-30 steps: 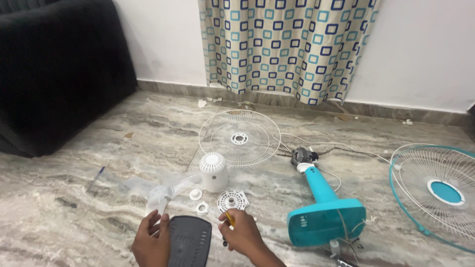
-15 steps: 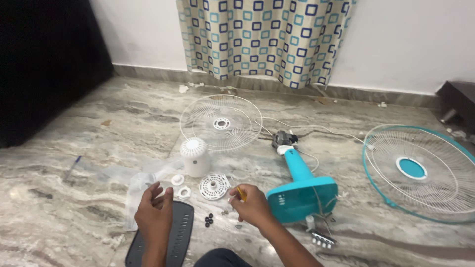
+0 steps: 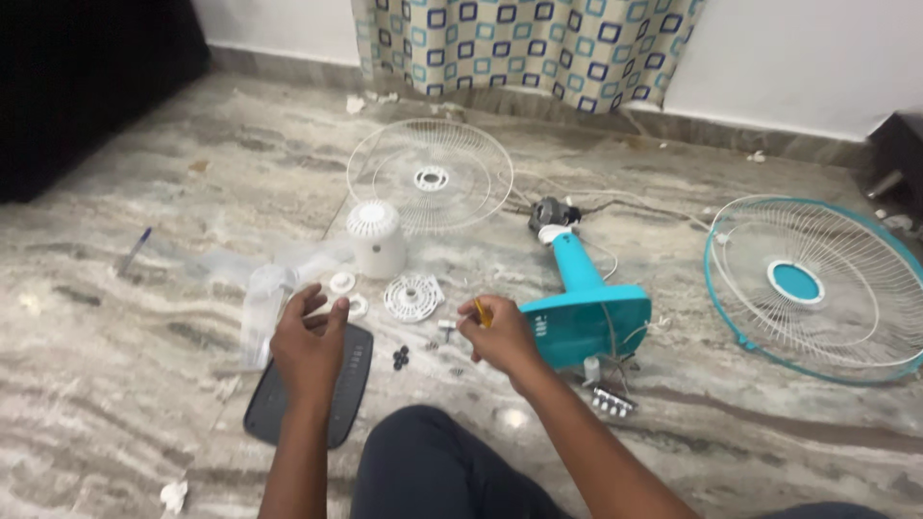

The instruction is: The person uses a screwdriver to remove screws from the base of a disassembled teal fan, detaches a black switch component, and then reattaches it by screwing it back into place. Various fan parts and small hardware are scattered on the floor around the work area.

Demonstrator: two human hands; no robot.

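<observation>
Left hand [image 3: 306,338] hovers, fingers loosely curled and holding nothing, over the dark base plate [image 3: 310,386] on the floor. Right hand [image 3: 497,334] pinches a small yellow-handled tool [image 3: 483,311]. Risk: the loose black screws [image 3: 400,358] just beyond could get knocked away toward the teal fan stand [image 3: 584,309].

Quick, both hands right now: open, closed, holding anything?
Left hand: fingers curled, over the dark grey panel; any grip cannot be told.
Right hand: closed on a small yellow-handled tool.
</observation>
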